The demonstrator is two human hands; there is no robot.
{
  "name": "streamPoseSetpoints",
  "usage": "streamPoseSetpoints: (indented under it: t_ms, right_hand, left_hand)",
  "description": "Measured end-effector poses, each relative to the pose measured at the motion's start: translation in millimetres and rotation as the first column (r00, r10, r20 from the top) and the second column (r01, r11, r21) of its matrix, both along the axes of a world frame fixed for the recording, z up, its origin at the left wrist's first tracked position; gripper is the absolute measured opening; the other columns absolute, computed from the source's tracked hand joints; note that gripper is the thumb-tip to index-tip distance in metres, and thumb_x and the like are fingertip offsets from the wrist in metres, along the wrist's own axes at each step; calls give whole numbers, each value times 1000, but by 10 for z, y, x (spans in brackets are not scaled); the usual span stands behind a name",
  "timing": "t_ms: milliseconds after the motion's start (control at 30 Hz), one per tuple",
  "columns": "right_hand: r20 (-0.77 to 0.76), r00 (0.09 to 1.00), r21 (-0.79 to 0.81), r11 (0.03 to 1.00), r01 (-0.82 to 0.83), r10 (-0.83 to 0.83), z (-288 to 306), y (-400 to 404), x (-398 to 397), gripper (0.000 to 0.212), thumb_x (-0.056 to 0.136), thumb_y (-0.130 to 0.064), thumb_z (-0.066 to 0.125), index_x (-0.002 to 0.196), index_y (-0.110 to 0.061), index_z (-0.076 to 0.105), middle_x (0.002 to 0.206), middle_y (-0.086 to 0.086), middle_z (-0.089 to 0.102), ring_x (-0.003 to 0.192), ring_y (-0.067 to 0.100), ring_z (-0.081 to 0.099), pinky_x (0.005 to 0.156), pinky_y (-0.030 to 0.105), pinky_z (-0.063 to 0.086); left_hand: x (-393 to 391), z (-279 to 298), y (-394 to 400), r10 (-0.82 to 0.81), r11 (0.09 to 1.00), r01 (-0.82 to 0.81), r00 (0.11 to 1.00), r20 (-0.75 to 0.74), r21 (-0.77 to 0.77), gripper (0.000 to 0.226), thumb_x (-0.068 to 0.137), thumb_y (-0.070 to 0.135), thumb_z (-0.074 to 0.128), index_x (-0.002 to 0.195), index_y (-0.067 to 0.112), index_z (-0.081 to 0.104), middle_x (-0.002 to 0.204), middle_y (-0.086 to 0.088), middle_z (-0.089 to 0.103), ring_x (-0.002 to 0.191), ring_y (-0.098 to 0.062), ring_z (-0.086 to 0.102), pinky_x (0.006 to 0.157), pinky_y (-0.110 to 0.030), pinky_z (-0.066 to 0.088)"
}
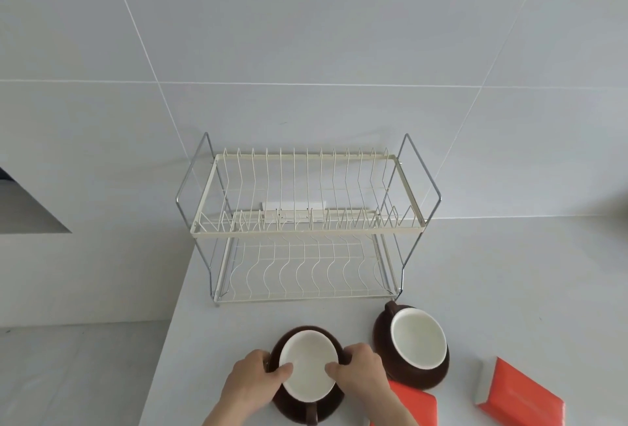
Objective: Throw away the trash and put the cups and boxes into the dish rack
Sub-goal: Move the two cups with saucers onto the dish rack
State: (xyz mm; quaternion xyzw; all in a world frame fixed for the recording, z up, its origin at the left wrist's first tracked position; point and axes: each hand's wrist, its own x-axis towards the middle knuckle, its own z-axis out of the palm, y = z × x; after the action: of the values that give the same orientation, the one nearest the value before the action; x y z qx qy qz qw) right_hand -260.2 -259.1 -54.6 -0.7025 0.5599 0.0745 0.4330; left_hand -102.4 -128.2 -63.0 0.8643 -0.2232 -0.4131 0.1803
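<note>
Gripping a brown cup with both hands, rack standing bare behind

Near cup [307,373] — brown outside, white inside — sits at the front edge of the white counter [492,272], its mouth tipped toward the camera and its handle pointing at the person, low in frame. Left hand [249,379] clasps the cup's left rim, thumb hooked over the white inner wall, fingers wrapped round the brown outside. Right hand [362,374] mirrors it on the right rim, thumb inside, fingers outside. Both hands closed on the cup; the cup lies squarely between them. Cannot tell whether its base is touching the counter or lifted.

Second cup [413,345], same colours, rests just to the right, apart from the right hand, tilted with its mouth facing up and forward, handle at the far side close to the rack's front right foot.

Two orange boxes lie on the counter: one [413,403] partly hidden under the right wrist, close beside the second cup; the other [521,395] further right, well apart from the cups, white end cap showing.

Dish rack [306,225] — two cream wire tiers on a chrome frame — stands against the tiled wall [306,35], directly behind the held cup.
</note>
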Motion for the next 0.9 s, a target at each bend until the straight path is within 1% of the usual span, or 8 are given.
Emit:
streamPoseSetpoints:
  t_ms: [100, 200, 367, 533, 600, 700, 800, 900]
  right_hand:
    - [9, 1000, -20, 1000, -8, 9, 53, -41, 10, 21, 67, -36, 64, 61, -18, 57, 61, -7, 56, 69, 17, 57, 56, 23, 40]
    - [48, 999, -39, 999, -5, 7, 157, -112, 55, 24, 62, -37, 62, 57, -15, 53, 56, -5, 52, 58, 16, 51, 52, 25, 40]
    - [138, 990, -89, 996, 28, -15, 409, -276, 182, 29, 57, -36, 64, 51, -16, 46, 49, -5, 40, 50, 16, 39, 47, 24, 33]
    - [179, 984, -105, 993, 45, -25, 596, -454, 399, 23, 58, -36, 65, 53, -19, 51, 52, -3, 42, 52, 18, 41, 51, 26, 35]
    - [194, 981, -120, 991, 51, -28, 644, -521, 502, 23, 61, -34, 67, 56, -15, 55, 54, -2, 44, 53, 18, 42, 50, 26, 35]
    - [223, 973, -108, 990, 87, -61, 701, -612, 662, 32, 62, -34, 69, 68, -3, 66, 58, 0, 51, 56, 18, 49, 51, 25, 39]
    - [255, 963, -83, 991, 107, -83, 723, -710, 855, 32, 63, -35, 69, 77, -6, 72, 65, 3, 63, 63, 19, 59, 54, 25, 43]
    - [280, 954, -69, 989, 132, -108, 669, -859, 1154, 30, 64, -32, 70, 72, -3, 67, 61, 2, 55, 58, 19, 51, 51, 25, 39]
  left_hand:
    - [41, 61, -16, 19, 1000, -19, 1000, -6, -25, 57, 56, 69, 60, 92, 25, 69, 88, 9, 72, 84, -4, 65, 80, -29, 53]
    - [119, 177, -56, 45, 997, -44, 999, 6, -62, 63, 55, 71, 62, 100, 28, 68, 95, 12, 71, 91, -5, 64, 83, -29, 52]
    - [298, 463, -198, 52, 986, -50, 999, 4, -162, 44, 65, 62, 70, 96, 31, 69, 95, 13, 72, 90, -5, 66, 84, -29, 52]
    - [520, 646, -362, 57, 974, -52, 998, 17, -222, 46, 64, 65, 68, 94, 30, 73, 91, 14, 73, 86, -6, 68, 88, -34, 54]
    - [593, 716, -423, 72, 969, -60, 997, 41, -239, 41, 68, 62, 68, 90, 28, 73, 89, 13, 73, 84, -8, 68, 86, -36, 55]
    - [729, 780, -511, 93, 966, -74, 994, 66, -246, 36, 73, 58, 68, 87, 25, 73, 87, 11, 73, 82, -12, 68, 86, -38, 55]
    - [888, 811, -607, 126, 958, -105, 990, 63, -267, 36, 74, 57, 67, 87, 24, 73, 87, 9, 73, 82, -13, 68, 85, -39, 55]
    - [1125, 751, -762, 182, 945, -156, 981, 67, -289, 35, 77, 53, 66, 91, 22, 73, 90, 8, 73, 84, -10, 64, 77, -33, 51]
